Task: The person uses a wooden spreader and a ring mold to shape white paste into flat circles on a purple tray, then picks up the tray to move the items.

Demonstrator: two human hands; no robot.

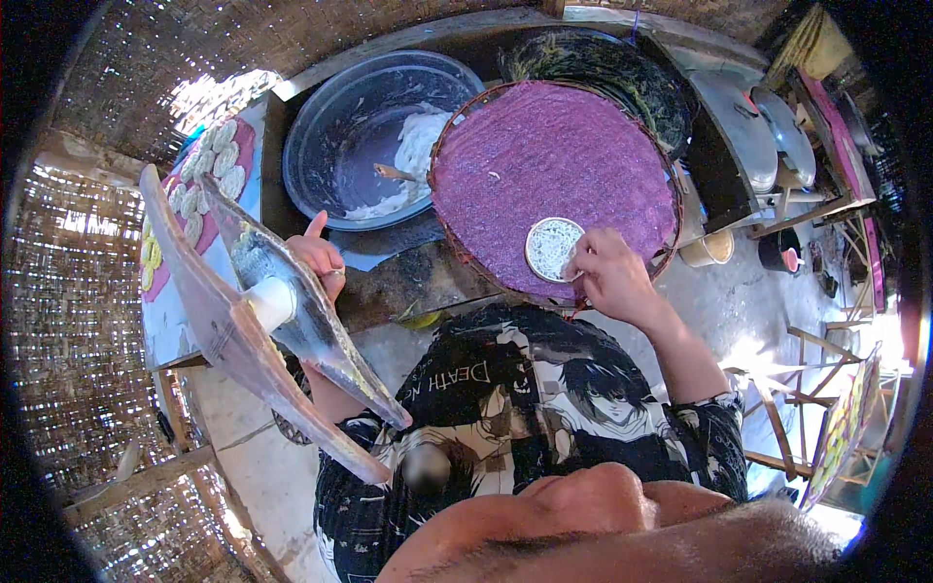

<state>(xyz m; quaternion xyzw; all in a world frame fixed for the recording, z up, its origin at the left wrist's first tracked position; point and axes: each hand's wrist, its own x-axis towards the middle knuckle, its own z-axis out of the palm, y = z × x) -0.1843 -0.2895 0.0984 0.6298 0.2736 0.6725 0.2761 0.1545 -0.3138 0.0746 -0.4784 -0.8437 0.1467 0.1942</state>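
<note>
A two-board wooden press (219, 325) with a white cylinder (270, 303) between its long boards slants across my left side. My left hand (319, 255) is at the far edge of its darker board, index finger stretched out and the other fingers curled; the board hides part of the hand. In front of me lies a wide round tray covered with purple cloth (554, 146). On its near part sits a small round disc of fine white strands (555, 250) within a pale rim. My right hand (612, 270) pinches that rim at its right side.
Behind the press stands a large dark basin (326, 126) holding white dough (420, 141) and a wooden-handled tool (394, 173). Several pale lacy discs (224, 155) lie on pink cloth at the far left. Metal pots (753, 136) and a small bucket (709, 249) are at the right.
</note>
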